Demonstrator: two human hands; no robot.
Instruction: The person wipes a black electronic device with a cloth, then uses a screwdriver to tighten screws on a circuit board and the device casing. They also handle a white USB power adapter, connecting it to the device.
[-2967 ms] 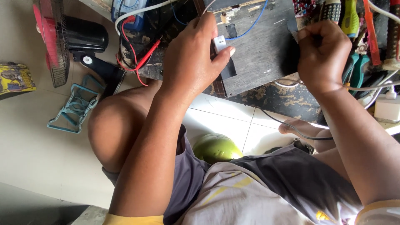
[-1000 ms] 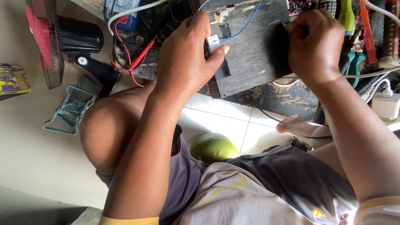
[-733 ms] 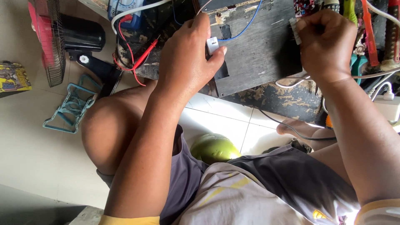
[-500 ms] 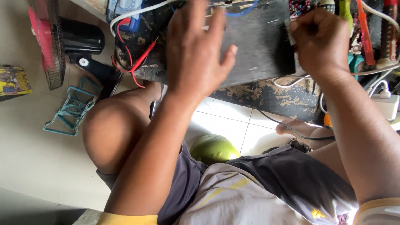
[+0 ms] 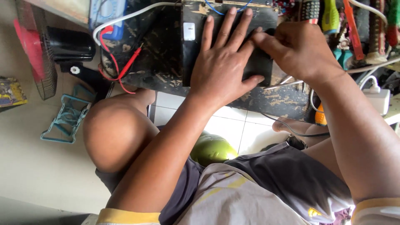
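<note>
A black flat box-like device (image 5: 196,50) with a small white label lies on a worn dark board (image 5: 266,100) in front of me. My left hand (image 5: 223,62) lies flat on top of it, palm down, fingers spread. My right hand (image 5: 298,48) reaches in from the right with its fingertips pinched at the device's right edge, touching my left fingers; whatever it pinches is hidden. Blue wires (image 5: 227,8) run along the device's far edge.
Red probe leads (image 5: 121,68) and a white cable (image 5: 125,18) lie left of the device. Screwdrivers and pliers (image 5: 341,25) crowd the far right, near a white adapter (image 5: 377,98). A red fan (image 5: 35,54), a teal frame (image 5: 66,121) and a green round object (image 5: 212,148) sit on the floor.
My left hand let go of the device's white-labelled corner and now lies flat across its top. My right hand moved left from the right side to the device's edge.
</note>
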